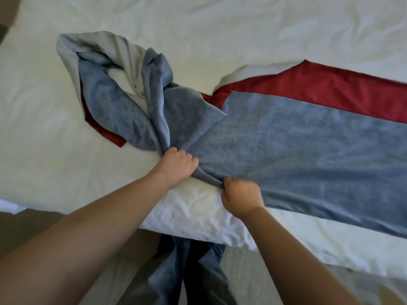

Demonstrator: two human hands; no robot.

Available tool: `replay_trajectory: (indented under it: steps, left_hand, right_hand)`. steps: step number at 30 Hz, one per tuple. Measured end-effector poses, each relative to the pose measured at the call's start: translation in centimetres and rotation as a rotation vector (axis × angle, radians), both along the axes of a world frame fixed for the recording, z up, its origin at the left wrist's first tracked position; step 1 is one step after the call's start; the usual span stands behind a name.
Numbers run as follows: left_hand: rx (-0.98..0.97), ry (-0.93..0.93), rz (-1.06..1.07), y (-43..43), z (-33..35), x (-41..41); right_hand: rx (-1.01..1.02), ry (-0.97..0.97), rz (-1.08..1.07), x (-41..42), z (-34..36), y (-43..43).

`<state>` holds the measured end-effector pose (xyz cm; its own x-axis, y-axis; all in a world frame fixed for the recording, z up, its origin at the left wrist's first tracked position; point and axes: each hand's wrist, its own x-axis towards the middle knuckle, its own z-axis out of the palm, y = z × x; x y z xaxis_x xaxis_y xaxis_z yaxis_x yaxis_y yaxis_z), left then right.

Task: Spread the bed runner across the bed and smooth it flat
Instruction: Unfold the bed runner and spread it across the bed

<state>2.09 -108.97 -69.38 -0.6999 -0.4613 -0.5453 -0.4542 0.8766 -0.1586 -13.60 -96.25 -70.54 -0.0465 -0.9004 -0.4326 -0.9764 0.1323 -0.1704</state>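
The bed runner is blue-grey with a dark red band along its far edge and a pale grey underside. Its right part lies flat across the white bed. Its left part sits bunched and twisted in a heap, with the pale lining turned up. My left hand grips the twisted near edge where the heap meets the flat part. My right hand pinches the same near edge a little to the right, close to the bed's front edge.
The white duvet is wrinkled all around the runner. The mattress corner juts toward me below my hands. My legs in blue jeans stand against the bed on a beige floor.
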Motion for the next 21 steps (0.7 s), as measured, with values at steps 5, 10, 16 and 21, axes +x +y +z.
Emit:
replay_trajectory:
  steps: [5, 10, 16, 21]
  left_hand:
    - [0.081, 0.16, 0.044, -0.2, 0.7, -0.1]
    - [-0.067, 0.545, 0.114, -2.9, 3.5, 1.4]
    - [-0.152, 0.594, 0.245, -7.7, 4.9, 6.4]
    - [-0.123, 0.448, 0.275, -10.1, 4.0, 12.0]
  right_hand:
    - [-0.037, -0.036, 0.115, -1.0, 0.5, -0.3]
    - [-0.211, -0.02, 0.072, -2.4, 2.6, -3.2]
    - [-0.355, -0.046, 0.108, -0.9, 6.0, -9.2]
    - [-0.362, -0.126, 0.235, 6.0, 6.4, -14.2]
